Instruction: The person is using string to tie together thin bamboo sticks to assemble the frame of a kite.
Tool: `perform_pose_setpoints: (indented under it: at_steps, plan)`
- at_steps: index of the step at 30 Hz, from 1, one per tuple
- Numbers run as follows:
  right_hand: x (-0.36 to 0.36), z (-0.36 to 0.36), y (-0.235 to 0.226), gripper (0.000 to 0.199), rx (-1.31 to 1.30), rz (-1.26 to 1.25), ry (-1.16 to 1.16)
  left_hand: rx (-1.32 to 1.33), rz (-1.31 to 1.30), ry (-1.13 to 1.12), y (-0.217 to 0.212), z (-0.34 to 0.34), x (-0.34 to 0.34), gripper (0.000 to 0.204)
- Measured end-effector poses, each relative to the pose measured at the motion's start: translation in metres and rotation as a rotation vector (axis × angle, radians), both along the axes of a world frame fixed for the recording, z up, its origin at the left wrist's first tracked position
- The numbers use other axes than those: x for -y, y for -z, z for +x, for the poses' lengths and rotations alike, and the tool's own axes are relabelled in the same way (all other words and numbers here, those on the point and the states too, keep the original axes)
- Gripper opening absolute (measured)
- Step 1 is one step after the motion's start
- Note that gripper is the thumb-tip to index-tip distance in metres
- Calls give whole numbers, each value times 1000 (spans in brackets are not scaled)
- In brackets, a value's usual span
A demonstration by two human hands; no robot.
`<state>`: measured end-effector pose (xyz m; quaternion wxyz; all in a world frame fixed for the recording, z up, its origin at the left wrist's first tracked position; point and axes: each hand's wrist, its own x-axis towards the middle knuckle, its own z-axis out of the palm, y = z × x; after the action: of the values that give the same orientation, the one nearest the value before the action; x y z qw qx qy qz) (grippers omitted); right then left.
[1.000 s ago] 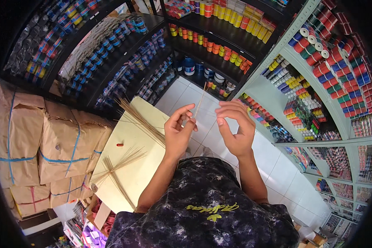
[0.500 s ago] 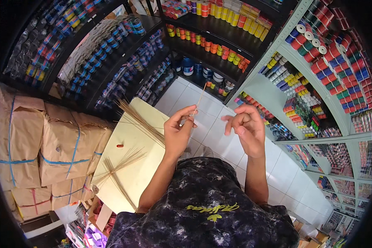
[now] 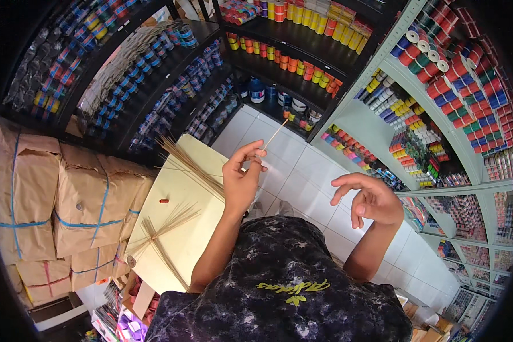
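Note:
My left hand [image 3: 242, 176] is raised over the floor beside the table, pinching a thin straw-coloured stick [image 3: 276, 135]. The stick points up and away, its far end darker. Off to the right, my right hand [image 3: 370, 199] hovers in the air with its index finger stretched out and the other fingers partly curled; I see nothing in it. On the pale yellow table [image 3: 179, 188] at my left lies a bundle of similar thin sticks [image 3: 191, 168]. Nearer to me, more sticks [image 3: 157, 236] lie crossed in a fan. A small red piece [image 3: 164, 200] rests between the two groups.
Brown paper parcels [image 3: 88, 188] tied with blue string are stacked at the left. Dark shelves [image 3: 296, 43] with spools and jars stand ahead, pale green shelves [image 3: 439, 102] full of coloured spools at the right. White tiles [image 3: 308, 176] cover the floor.
My right hand has moved away from the stick, to the right and nearer to me, its index finger straighter. My left hand has shifted slightly left and still holds the stick, now tilted further right.

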<state>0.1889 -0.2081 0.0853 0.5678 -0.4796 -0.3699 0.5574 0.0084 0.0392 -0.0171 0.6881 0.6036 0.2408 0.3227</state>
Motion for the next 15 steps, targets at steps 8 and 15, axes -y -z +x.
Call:
perform_pose_setpoints:
  at_steps: [8,15]
  plan:
    - [30,18,36,59,11,461,146,-44,11,27,-2,6,-2,36]
    - [35,13,36,57,-228,633,180,-31,-17,67,2,9,-5,35]
